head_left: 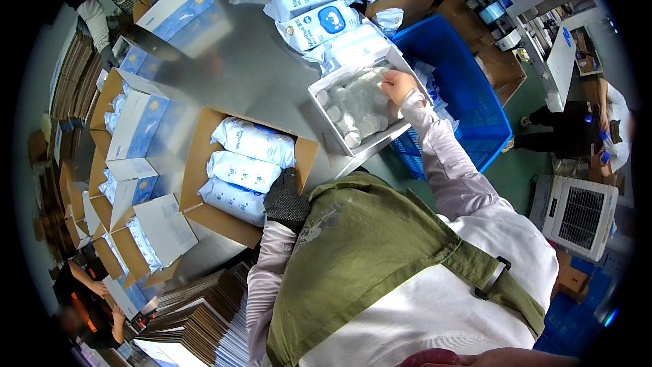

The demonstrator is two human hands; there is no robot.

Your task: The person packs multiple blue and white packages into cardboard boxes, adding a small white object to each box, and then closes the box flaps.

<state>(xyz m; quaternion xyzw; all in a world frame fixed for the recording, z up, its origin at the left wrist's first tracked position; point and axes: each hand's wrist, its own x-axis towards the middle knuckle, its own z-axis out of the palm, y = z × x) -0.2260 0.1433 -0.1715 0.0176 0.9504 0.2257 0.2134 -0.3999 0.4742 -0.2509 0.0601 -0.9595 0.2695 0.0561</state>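
My right hand (399,88), bare, reaches over the near side of a white box (373,147). Its fingers are curled together among small, round, pale discs in clear wrapping (353,103); what they pinch is hidden. My left hand (286,202) wears a dark dotted glove. It lies at the near right edge of an open brown carton (197,163), against the ends of the packs; its fingers do not show clearly. Three white and blue soft packs of wipes (243,171) lie side by side in that carton.
More wipes packs (318,22) are heaped at the back, next to a blue crate (468,75). Several open cartons (139,122) line the table's left side. Flat cardboard (197,319) is stacked at lower left. Co-workers' arms (95,20) show at left.
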